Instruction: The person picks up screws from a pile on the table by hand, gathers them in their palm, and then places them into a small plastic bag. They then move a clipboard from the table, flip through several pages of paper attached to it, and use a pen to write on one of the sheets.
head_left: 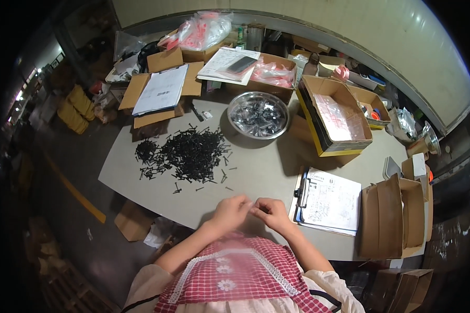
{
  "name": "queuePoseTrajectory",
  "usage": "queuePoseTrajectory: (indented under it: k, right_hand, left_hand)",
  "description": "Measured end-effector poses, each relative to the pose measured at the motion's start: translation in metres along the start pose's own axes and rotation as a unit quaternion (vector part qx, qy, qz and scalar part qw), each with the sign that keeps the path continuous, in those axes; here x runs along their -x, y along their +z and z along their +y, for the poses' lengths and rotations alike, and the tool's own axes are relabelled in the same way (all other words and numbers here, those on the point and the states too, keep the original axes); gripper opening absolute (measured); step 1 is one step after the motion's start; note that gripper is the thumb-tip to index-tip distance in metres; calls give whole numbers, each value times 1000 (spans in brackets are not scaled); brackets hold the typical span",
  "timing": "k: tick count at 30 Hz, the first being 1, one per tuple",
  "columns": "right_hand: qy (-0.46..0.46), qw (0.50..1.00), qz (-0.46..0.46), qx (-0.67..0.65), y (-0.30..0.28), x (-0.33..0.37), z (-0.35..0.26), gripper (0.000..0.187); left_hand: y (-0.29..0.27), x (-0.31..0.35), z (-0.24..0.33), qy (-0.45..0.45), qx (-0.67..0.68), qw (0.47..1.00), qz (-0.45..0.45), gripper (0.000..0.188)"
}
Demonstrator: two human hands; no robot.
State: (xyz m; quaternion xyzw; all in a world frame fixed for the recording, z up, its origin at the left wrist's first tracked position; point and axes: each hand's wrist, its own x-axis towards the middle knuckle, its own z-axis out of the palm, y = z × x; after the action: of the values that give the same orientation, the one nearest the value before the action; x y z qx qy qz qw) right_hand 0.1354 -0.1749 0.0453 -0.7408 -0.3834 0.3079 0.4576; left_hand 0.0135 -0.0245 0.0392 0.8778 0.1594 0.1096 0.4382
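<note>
Left hand (232, 213) beside right hand (272, 213), fingers (243, 201) of both pinched, cannot tell whether on anything, black screws (193, 154) heaped on the tabletop (263, 167), beyond and left of the fingers, clipboard (304, 196) to their right

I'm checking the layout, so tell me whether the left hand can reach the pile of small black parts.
Probably yes: the black pile lies ahead of the left hand, with only tabletop and a few stray parts between.
</note>
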Motion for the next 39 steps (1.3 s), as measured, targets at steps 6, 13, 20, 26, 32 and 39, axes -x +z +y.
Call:
queuePoseTrajectory:
  k: [6,13,20,26,32,39]
  right_hand:
    - [-5,999,12,-30,2,4,-7,19]
    - [38,992,-33,-115,7,9,-7,22]
    - [-55,997,28,-42,16,6,-17,18]
    - [-142,987,52,48,25,3,-14,24]
    - [-30,986,56,-151,30,8,-26,18]
    - [-28,978,92,-184,24,3,-23,12]
  left_hand:
    - [-2,3,3,-143,246,955,-89,30]
    - [-18,4,7,-131,275,943,-130,28]
    - [-21,12,-4,-147,367,916,-66,21]
    - [-27,14,6,-85,253,963,34,15]
    - [-22,12,9,-79,312,944,69,16]
    - [-20,14,6,-102,388,915,52,15]
